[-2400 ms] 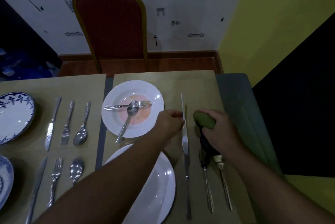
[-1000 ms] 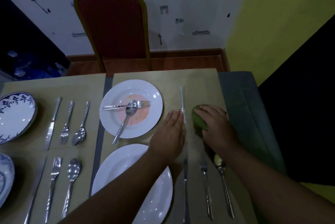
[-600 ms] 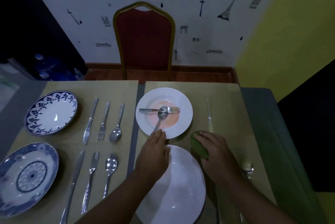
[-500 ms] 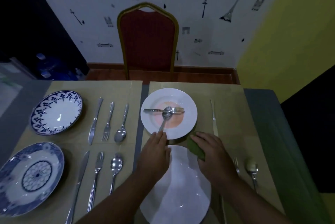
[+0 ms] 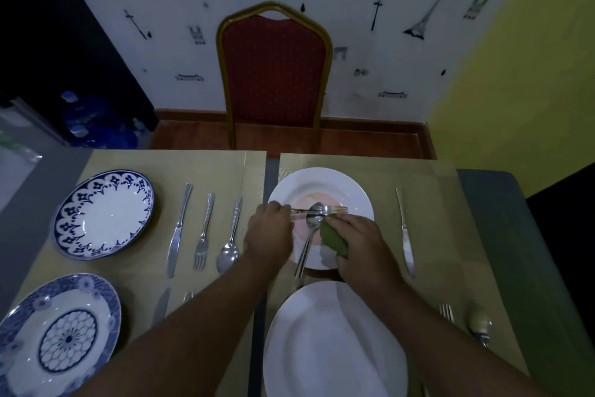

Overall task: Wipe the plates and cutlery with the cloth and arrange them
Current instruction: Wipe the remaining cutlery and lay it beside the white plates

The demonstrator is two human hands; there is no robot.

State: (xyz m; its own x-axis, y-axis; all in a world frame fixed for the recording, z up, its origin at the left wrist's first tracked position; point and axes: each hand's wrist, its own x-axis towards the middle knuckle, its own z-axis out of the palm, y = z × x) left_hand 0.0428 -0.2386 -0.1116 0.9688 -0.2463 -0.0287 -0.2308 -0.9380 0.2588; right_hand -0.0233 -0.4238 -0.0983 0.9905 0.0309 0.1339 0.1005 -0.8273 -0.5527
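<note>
A white plate with a pink centre (image 5: 352,192) sits on the right placemat, a fork (image 5: 336,210) and a spoon (image 5: 309,242) crossed on it. My left hand (image 5: 269,234) is at the plate's left rim, its fingers closed on the fork's handle end. My right hand (image 5: 359,243) holds a bunched green cloth (image 5: 333,239) just below the fork's tines, over the plate. A plain white plate (image 5: 335,342) lies nearer me. One knife (image 5: 404,229) lies to the right of the far plate.
On the left placemat lie two blue-patterned plates (image 5: 103,213) (image 5: 54,332), each with a knife, fork and spoon (image 5: 228,235) beside it. A fork (image 5: 446,311) and spoon (image 5: 478,324) lie at the near right. A red chair (image 5: 273,75) stands behind the table.
Both hands left the knife on the right, passed over the near white plate and reached forward to the far plate. My left hand has taken hold of the fork's handle.
</note>
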